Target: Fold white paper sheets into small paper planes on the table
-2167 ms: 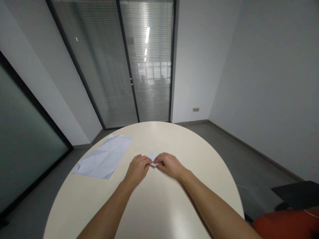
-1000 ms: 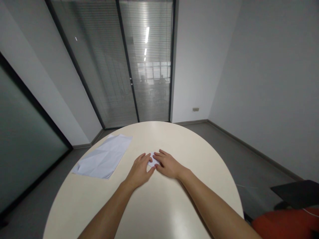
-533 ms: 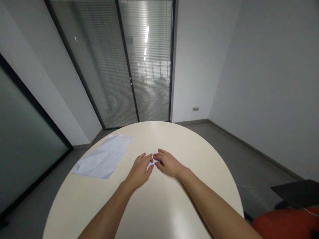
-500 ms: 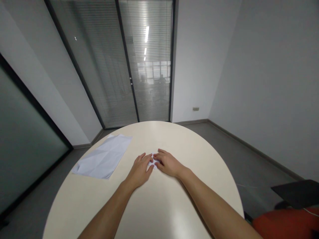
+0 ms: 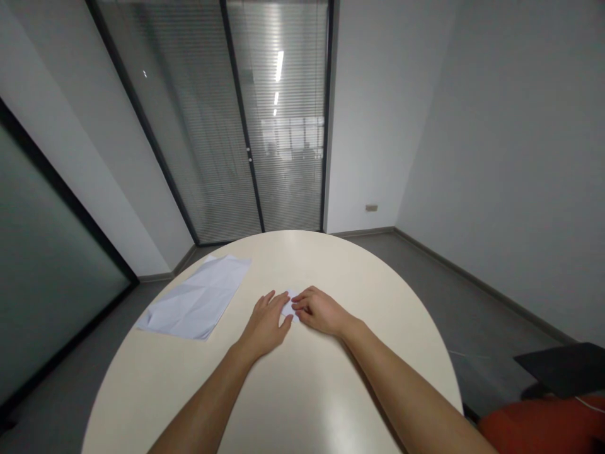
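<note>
A small piece of folded white paper (image 5: 288,308) lies on the table between my two hands, partly covered by them. My left hand (image 5: 267,323) rests at its left side with the fingers spread and the thumb held apart, the fingertips touching the paper's left edge. On the other side, my right hand (image 5: 323,313) has its thumb and fingers drawn together in a pinch at the paper's right edge. The fingertips hide that edge, so its fold lines are hard to make out.
A stack of creased white paper sheets (image 5: 196,298) lies at the left of the round cream table (image 5: 378,353). At the lower right, beyond the table, stand a red chair seat (image 5: 534,425) and a dark flat panel (image 5: 562,369). Glass partitions with blinds rise behind.
My right hand's fingers have curled closer together into a pinch and shifted slightly, uncovering more of the small paper. My left hand stays almost where it was.
</note>
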Demonstrator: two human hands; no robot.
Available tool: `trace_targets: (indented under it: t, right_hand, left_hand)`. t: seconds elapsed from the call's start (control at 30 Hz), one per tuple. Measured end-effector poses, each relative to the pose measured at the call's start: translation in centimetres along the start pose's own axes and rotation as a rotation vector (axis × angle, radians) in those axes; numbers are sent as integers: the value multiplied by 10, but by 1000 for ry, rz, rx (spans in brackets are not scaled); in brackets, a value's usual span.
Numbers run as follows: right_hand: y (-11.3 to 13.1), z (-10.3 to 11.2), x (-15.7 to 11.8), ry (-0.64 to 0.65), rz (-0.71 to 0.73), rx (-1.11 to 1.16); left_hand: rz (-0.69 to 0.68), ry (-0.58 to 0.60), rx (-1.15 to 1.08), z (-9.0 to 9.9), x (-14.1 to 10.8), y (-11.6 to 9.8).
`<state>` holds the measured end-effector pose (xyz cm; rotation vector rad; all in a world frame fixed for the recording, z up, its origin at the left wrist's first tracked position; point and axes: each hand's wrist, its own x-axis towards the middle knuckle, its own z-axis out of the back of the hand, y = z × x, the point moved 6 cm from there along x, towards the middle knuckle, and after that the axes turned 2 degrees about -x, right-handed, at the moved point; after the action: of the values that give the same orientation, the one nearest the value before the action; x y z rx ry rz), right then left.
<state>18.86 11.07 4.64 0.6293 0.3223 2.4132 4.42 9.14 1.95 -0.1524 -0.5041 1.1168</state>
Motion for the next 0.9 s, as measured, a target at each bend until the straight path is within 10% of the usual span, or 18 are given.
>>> trace_targets:
  t: [0.9]
  right_hand:
    - [-8,-1,-7,-1,-71,158]
  left_hand:
    - [-48,36,-9,3,-2,2]
